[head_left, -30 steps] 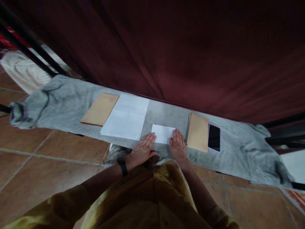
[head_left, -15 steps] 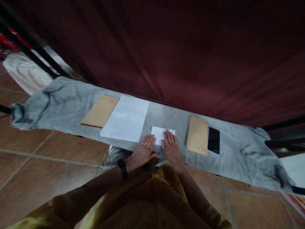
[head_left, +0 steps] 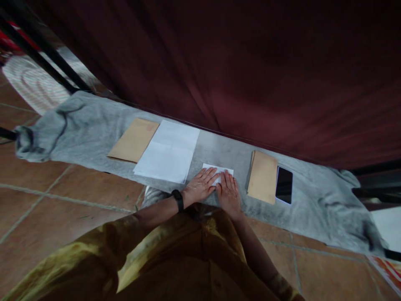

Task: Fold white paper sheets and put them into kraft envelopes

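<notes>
A small folded white paper (head_left: pixel 223 171) lies on a grey cloth (head_left: pixel 94 129) spread over the floor. My left hand (head_left: pixel 200 187), with a black band on its wrist, lies flat on the paper's left part with fingers stretched out. Beside it, my right hand (head_left: pixel 229 193) rests flat on the paper's right part, fingers together and extended. The two hands nearly touch and cover most of the paper.
A stack of white sheets (head_left: pixel 169 151) and a brown envelope (head_left: pixel 134 140) lie to the left. Another brown envelope (head_left: pixel 263 176) and a dark phone (head_left: pixel 284 184) lie to the right. A dark red curtain (head_left: pixel 250 62) hangs behind. Tiled floor (head_left: pixel 62 196) surrounds the cloth.
Both hands have slid inward over the folded paper: the left moved right onto it, the right moved left, so they now lie side by side and hide most of it.
</notes>
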Tool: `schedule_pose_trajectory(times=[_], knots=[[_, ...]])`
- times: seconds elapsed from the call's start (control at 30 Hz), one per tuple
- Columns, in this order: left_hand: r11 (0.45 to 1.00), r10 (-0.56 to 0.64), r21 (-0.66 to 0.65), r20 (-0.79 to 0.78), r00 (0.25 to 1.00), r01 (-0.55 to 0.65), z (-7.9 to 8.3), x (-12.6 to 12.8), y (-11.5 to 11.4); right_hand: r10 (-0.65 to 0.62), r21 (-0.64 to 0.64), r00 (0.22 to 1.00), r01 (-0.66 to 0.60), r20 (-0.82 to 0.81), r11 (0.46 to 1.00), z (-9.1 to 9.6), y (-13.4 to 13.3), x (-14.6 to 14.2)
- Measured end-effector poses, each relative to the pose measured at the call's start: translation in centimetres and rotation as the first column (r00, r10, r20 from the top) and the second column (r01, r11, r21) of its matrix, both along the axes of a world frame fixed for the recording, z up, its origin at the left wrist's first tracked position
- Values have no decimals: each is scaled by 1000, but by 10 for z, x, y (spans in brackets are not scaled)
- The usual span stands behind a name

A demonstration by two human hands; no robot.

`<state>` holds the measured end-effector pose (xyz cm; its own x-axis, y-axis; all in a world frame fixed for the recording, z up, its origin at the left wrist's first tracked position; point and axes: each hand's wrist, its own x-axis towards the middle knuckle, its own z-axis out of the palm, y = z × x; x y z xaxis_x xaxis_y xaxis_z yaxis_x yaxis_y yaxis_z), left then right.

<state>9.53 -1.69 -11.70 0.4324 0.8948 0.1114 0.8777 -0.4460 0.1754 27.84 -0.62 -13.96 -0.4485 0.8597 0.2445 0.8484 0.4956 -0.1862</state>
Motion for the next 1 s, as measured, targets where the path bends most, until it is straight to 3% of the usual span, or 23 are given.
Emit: schedule_pose_trajectory(times=[0.5,0.8,1.0], knots=[[999,-19,27,8,1000,18,-3,-3,0,-170,-30,981,168,-91,985,2,-8,15],[996,9,85,61,998,-14,-5,-5,1,-431,-131,884,413,-182,901,17,18,-2],[996,6,91,44,999,-10,-4,-6,2,-516,-244,834,467,-199,850,16,32,3]])
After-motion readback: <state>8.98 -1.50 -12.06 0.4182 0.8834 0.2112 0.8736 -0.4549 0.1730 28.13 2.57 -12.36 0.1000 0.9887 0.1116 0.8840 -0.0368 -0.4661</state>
